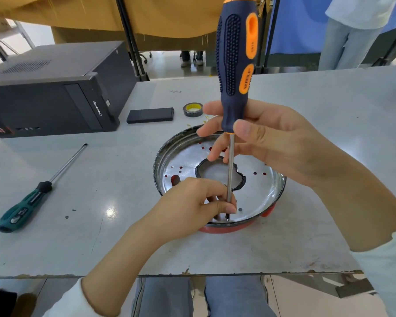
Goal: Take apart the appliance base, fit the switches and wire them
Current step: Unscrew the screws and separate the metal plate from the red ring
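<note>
- Screwdriver (234,65), blue and orange, stands upright, its tip down on the near floor of the appliance base (256,179).
- Right hand (268,143) pinches the handle's lower end between thumb and fingers.
- Left hand (192,207) pinches the shaft just above the tip.
- The base sits mid-table (306,236), silver inside, red rim beneath.
- A green screwdriver (25,207) lies well to the left.

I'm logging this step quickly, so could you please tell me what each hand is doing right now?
Left hand: pinching the screwdriver shaft near its tip, inside the appliance base.
Right hand: closed around the bottom of the blue-and-orange screwdriver handle.
</note>
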The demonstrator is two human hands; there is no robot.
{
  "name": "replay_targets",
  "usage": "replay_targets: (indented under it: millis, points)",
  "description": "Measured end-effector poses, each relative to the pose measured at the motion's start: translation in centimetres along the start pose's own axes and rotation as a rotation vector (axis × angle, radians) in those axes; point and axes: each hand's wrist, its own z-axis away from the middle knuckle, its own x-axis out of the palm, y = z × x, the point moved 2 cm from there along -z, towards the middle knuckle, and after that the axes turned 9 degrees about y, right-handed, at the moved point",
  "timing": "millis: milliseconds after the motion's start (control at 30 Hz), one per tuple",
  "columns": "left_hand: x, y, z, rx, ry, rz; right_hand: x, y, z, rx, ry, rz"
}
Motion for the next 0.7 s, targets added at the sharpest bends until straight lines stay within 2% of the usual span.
replay_targets:
  millis: [367,467,567,700]
  points:
    - [-0.01,-0.18,-0.09,0.006,-0.061,0.031,0.21,0.36,-0.14,-0.039,0.133,-0.052]
    - [-0.13,-0.25,-0.05,-0.005,-0.013,0.085,0.37,0.51,-0.13,-0.046,0.142,-0.084]
    - [-0.04,-0.29,0.10,0.027,0.046,0.090,0.47,0.58,-0.27,-0.044,0.113,-0.099]
    - [0.07,-0.42,0.11,0.033,0.086,0.051,0.32,0.40,-0.24,-0.048,-0.015,-0.039]
